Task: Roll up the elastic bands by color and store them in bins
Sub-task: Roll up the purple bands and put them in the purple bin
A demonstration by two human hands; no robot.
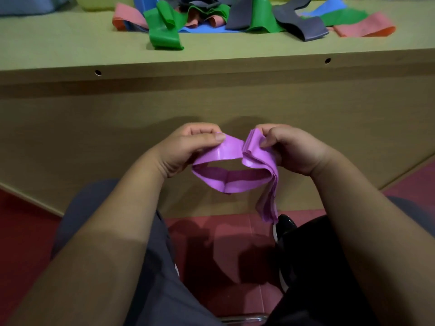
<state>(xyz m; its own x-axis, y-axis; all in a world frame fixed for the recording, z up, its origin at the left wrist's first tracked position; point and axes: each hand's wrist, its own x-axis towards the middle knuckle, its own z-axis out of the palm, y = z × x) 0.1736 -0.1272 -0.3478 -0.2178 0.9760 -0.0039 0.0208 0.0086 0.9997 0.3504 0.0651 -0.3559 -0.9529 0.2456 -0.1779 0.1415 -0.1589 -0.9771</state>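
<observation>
A bunch of purple elastic bands (237, 168) hangs between my hands, below the table's front edge. My left hand (188, 147) pinches one end of a purple band with thumb and fingers. My right hand (292, 147) grips a stacked bundle of purple bands, whose loose ends droop down towards the floor. One band forms an open loop between the two hands. On the table top lies a heap of elastic bands (235, 17) in green, blue, pink and grey.
The wooden table (211, 100) fills the middle, its front panel facing me. A yellow-green bin (98, 2) shows at the top left edge. Below are my knees, a red floor (223, 255) and a black shoe (286, 229).
</observation>
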